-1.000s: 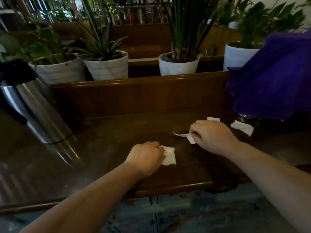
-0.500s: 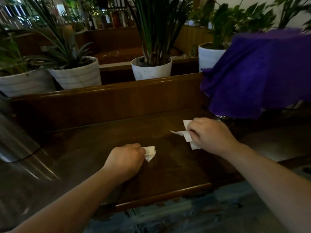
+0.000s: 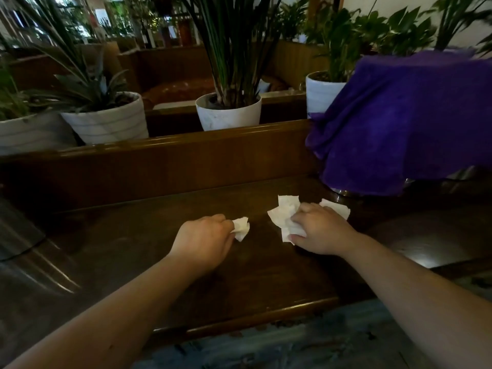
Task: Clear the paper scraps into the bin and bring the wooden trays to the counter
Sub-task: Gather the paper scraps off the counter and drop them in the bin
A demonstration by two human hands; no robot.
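Note:
On the dark wooden table [image 3: 165, 251] my left hand [image 3: 205, 239] is closed on a small crumpled white paper scrap [image 3: 241, 228]. My right hand [image 3: 320, 230] grips a bunch of white paper scraps [image 3: 283, 217] against the tabletop. Another white scrap [image 3: 336, 207] pokes out behind its knuckles; whether the fingers hold that one I cannot tell. No bin and no wooden tray are in view.
A purple cloth [image 3: 404, 123] drapes over something at the right, close above the scraps. A steel jug [image 3: 16, 230] stands at the left edge. Behind a raised wooden ledge [image 3: 165, 145] stand white plant pots [image 3: 229, 113]. The table's front edge [image 3: 253, 318] runs below my forearms.
The view has swung to the right. My right hand has gathered more scraps and slid toward the scrap by the purple cloth. My left hand has crumpled its scrap tighter.

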